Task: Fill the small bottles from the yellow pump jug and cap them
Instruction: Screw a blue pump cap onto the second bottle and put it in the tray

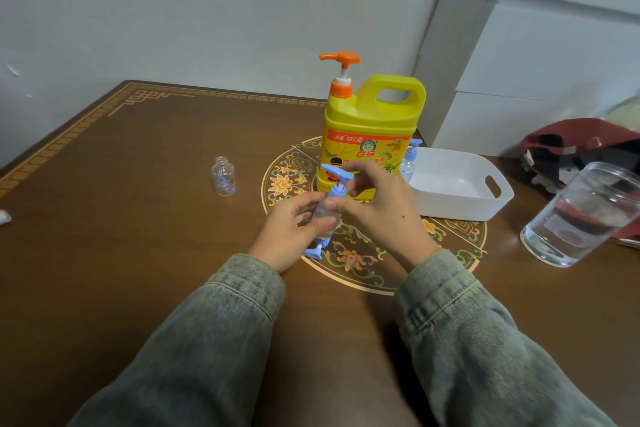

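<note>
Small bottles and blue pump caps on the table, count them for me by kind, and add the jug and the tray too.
Small clear bottles: 3 (one held, one uncapped, one behind the jug)
Blue pump caps: 3 (on held bottle, loose on table, on rear bottle)
Yellow pump jug: 1
White tray: 1
Total: 8

A home room: ornate wooden table (138, 163) (floral medallion), plain white wall (207, 10).

— What's the person wearing?
— A faded, washed denim jacket: both sleeves (221, 340) blue-grey with a yellowish cast, stitched cuffs at the wrists
— And the hands?
— Bare, no rings or watch showing
</note>
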`<state>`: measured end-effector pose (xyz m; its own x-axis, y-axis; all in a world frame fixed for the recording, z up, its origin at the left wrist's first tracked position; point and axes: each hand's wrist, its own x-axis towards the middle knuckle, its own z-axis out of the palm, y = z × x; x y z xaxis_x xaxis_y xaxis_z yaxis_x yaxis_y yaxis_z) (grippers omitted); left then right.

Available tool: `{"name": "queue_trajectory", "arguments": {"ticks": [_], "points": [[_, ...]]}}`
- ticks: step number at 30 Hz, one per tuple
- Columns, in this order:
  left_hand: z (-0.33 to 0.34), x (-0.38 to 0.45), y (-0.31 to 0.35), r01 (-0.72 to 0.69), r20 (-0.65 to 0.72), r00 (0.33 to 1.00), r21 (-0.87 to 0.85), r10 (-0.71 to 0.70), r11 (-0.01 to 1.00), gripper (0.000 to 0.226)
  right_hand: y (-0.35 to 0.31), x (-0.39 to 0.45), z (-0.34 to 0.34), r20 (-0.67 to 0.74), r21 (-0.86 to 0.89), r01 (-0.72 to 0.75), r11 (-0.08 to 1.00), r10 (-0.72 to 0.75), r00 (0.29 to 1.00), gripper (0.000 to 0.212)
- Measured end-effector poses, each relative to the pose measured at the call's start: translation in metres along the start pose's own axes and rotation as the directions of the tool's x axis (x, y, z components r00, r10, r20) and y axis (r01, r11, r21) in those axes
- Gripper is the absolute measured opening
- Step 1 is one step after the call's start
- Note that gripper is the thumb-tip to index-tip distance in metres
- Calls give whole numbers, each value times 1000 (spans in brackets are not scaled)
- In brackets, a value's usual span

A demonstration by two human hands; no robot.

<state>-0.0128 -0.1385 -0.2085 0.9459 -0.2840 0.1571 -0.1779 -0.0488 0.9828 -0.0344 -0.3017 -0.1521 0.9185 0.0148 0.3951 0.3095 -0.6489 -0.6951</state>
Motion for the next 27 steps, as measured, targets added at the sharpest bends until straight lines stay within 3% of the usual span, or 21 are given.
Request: {"name": "queue_trajectory", "arguments": {"ticks": [5,9,14,18,22,25,27], "points": [[1,0,3,-10,-10,1000,-46,9,999,34,6,-2,0,34,171,-40,984,35,999,46],[2,0,4,-25,-20,1000,-46,24,999,36,2,-1,4,-41,161,-58,985,65,997,33],[0,1,3,-39,-40,999,-37,37,999,40,4,-1,6,32,155,-68,986,64,997,49],[1,1,4,-49,-27,999,-54,48,997,37,7,0,3,112,227,-62,972,38,993,31],[1,0,3,-58,-26,998,-48,57,997,40,9,2,7,38,248,-115,962,109,993,15],[0,0,4,-59,-19,998,-49,58,997,39,12,3,8,50,261,-146,954,137,989,17],[0,0,4,-56,16,998,-54,57,997,38,12,2,5,105,265,-89,960,63,992,16]]}}
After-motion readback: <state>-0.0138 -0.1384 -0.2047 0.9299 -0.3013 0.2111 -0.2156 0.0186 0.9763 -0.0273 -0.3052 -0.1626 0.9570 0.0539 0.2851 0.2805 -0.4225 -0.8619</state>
